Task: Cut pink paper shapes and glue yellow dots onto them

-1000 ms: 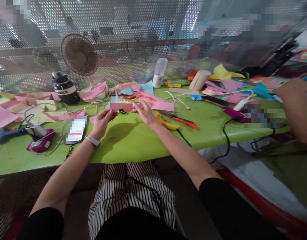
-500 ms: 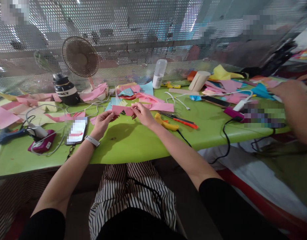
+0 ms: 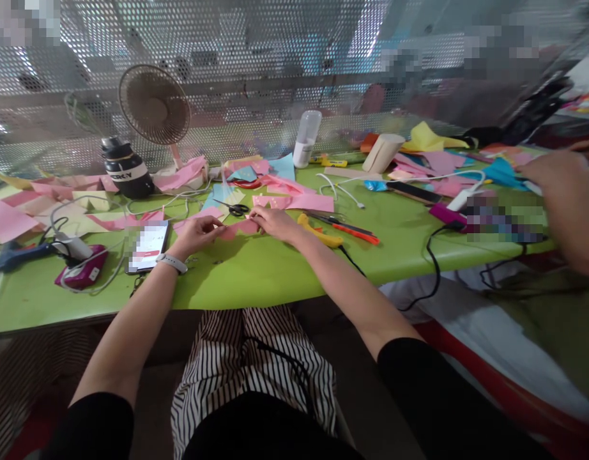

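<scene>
A small piece of pink paper (image 3: 237,228) spans the gap between my hands, low over the green table. My left hand (image 3: 198,234) pinches its left end, and my right hand (image 3: 274,223) has its fingers closed on the right end. Just beyond the paper lie dark-handled scissors (image 3: 236,208). A yellow glue gun (image 3: 318,234) rests beside my right wrist, with an orange-handled cutter (image 3: 356,232) to its right. Left of my left hand is a lit phone (image 3: 148,246).
Along the back stand a fan (image 3: 155,105), a black bottle (image 3: 126,169) and a clear-topped bottle (image 3: 306,139). Coloured paper scraps and white cables spread over the green table (image 3: 246,281). A purple power strip (image 3: 86,268) sits at left. Another person's arm (image 3: 565,204) reaches in at right.
Both hands have lowered the pink paper toward the table, and it now lies flatter. The scissors behind it have come into fuller view.
</scene>
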`<state>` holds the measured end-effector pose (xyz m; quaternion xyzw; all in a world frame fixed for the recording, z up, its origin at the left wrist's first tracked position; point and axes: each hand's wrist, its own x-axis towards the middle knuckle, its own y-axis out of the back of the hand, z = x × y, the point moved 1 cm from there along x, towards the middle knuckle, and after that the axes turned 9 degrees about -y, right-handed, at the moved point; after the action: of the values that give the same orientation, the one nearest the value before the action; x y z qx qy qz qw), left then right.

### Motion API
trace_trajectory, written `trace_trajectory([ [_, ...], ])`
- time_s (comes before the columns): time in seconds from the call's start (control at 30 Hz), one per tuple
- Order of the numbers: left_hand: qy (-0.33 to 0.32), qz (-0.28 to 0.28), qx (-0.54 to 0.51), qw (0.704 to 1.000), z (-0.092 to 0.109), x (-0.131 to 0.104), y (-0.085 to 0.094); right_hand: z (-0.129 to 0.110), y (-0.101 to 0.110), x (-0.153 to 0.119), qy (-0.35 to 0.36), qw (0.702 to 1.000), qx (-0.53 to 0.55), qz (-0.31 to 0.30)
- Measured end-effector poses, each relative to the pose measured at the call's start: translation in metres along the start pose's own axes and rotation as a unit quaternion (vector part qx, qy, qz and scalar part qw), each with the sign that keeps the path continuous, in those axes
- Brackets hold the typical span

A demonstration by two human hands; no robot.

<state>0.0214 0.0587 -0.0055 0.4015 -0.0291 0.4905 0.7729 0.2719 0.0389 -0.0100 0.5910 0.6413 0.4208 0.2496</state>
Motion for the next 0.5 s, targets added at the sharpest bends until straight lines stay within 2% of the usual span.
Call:
trace_trajectory([
  [0.2,0.022,-0.081,0.027,0.996,-0.009,-0.002,-0.003,-0.009,0.004,-0.005,0.005,0.998,-0.057,-0.019],
  [0.5,-0.004,-0.091,0.092,0.992,-0.013,0.0,-0.002,-0.009,0.004,-0.007,0.005,0.997,-0.065,-0.043],
])
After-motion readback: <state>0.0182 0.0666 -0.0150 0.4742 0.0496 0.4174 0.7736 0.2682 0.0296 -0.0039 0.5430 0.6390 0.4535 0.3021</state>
